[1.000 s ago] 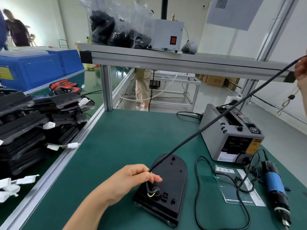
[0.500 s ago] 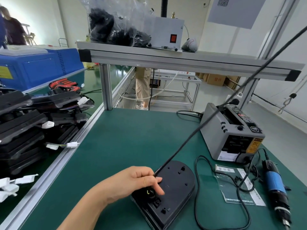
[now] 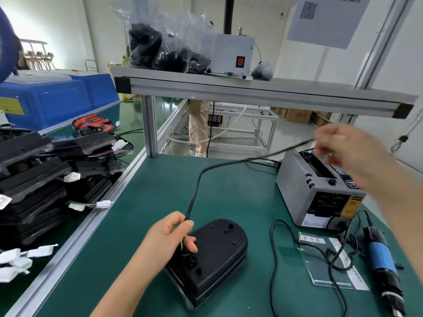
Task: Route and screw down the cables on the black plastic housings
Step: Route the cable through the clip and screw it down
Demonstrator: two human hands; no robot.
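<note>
- Black plastic housing (image 3: 219,255): lying on the green bench mat (image 3: 229,195) at 6 o'clock, rounded end pointing toward 2 o'clock. Its pegs and bosses are facing up, presumably so the fixing points are reachable.
- Left hand (image 3: 169,239): coming in from 7 o'clock and pinching the cable (image 3: 229,162) between thumb and forefinger. The pinch is just over the housing's near end, where coloured wires are showing, likely to steady the entry point.
- Cable: rising from that pinch toward 12 o'clock, then bending off to 2 o'clock through the air.
- Right hand (image 3: 343,154): sitting at 2 o'clock, motion-blurred, fingers curling round the cable's far end, apparently taking up slack for routing.
- Electric screwdriver (image 3: 382,264): lying untouched at 4 o'clock, so screwing is judged not yet begun.
- Tape dispenser (image 3: 320,191): standing at 3 o'clock, beyond the screwdriver.
- Stacked housings (image 3: 34,179): waiting at 9 o'clock, past the bench rail, white connectors trailing.
</note>
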